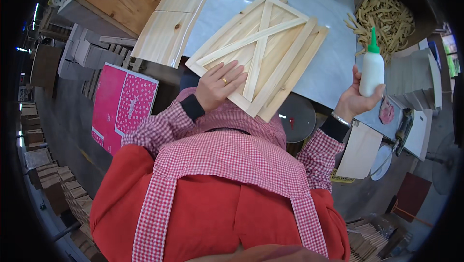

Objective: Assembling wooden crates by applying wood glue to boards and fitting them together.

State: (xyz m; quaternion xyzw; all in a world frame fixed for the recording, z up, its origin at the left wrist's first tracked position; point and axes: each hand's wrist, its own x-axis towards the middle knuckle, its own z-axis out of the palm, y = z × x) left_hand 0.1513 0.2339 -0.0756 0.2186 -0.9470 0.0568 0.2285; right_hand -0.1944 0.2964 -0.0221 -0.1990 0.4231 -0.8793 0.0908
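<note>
A light wooden panel point(241, 39) with a raised frame and two crossing slats lies tilted on the table, its near corner reaching over the edge toward my lap. My left hand point(221, 84) rests on its lower left part, fingers stretched out, a ring on one of them. To the right, my right hand point(352, 101) is wrapped round a white squeeze bottle point(371, 74) with a green pointed nozzle, held upright with the tip up. Along the panel's right side runs a wooden strip point(295, 74); whether it is fixed cannot be told.
Left of the panel, a thin wooden board point(166, 27) overhangs the pale table point(222, 1). A bin of wood strips point(386, 18) stands at the far right, above stacked boards point(413, 78). A pink box point(123, 109) is at left; a round dark stool point(297, 117) sits below the table edge.
</note>
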